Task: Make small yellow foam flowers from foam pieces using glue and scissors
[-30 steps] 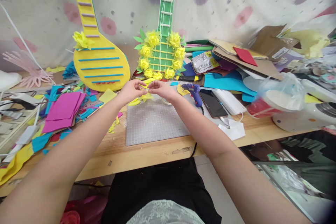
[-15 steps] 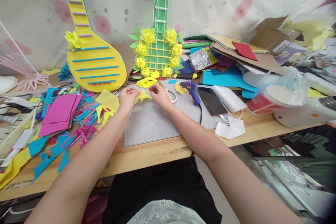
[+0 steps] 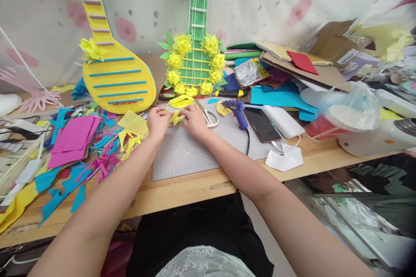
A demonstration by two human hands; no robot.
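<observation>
Between my hands, above the back part of the grey cutting mat [image 3: 185, 156], is a small yellow paper piece with pointed petals [image 3: 176, 118]. My left hand [image 3: 158, 122] is closed in a pinch on its left side. My right hand [image 3: 195, 122] has its bent fingertips on the right edge of the same paper, pinching it. White-handled scissors [image 3: 212, 119] lie just right of my right hand. Folded yellow paper strips [image 3: 180, 101] lie behind the hands, in front of a green paper guitar [image 3: 196, 67] ringed with yellow paper flowers.
A yellow paper instrument [image 3: 120, 80] leans at the back left. Magenta sheets [image 3: 75, 138] and coloured scraps cover the left side. To the right are a blue glue gun [image 3: 238, 114], a phone [image 3: 262, 124], a bagged cup [image 3: 341, 117] and piled cardboard [image 3: 302, 67].
My right hand has turned and its fingertips have come left onto the yellow paper piece. More of the scissors shows. My left hand has hardly moved.
</observation>
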